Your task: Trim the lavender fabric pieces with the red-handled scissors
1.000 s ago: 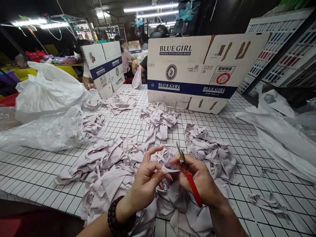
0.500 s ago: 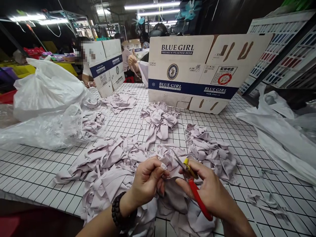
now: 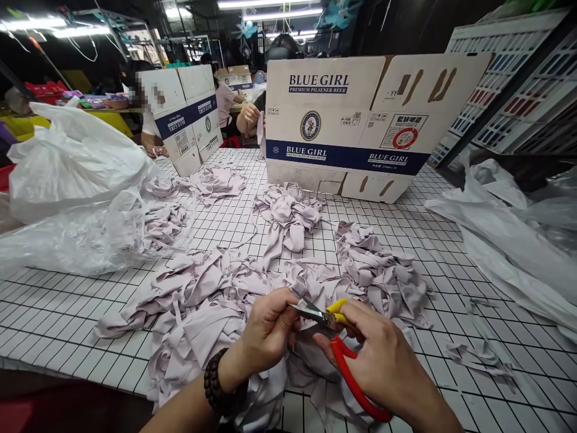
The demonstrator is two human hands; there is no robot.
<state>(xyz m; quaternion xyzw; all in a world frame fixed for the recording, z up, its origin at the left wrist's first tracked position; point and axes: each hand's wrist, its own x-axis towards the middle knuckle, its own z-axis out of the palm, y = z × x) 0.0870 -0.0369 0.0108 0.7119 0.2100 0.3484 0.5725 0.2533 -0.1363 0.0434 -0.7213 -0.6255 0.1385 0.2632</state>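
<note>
Between two bare hands, over a white table with a black grid, a limp piece of pale lilac-grey cloth hangs just below the left hand, whose thumb and fingers pinch its edge. The right hand curls around metal-bladed scissors with one red and one yellow handle; their blades point left and reach the left fingertips. A cut seems to be in hand, though whether it is finished is too small to tell. Thin pale fabric strips, right of the right hand, suggest some snipping is done; large crumpled lilac-grey cloth heaps lie left of, beneath and beyond both hands, cut and uncut pieces indistinguishable
</note>
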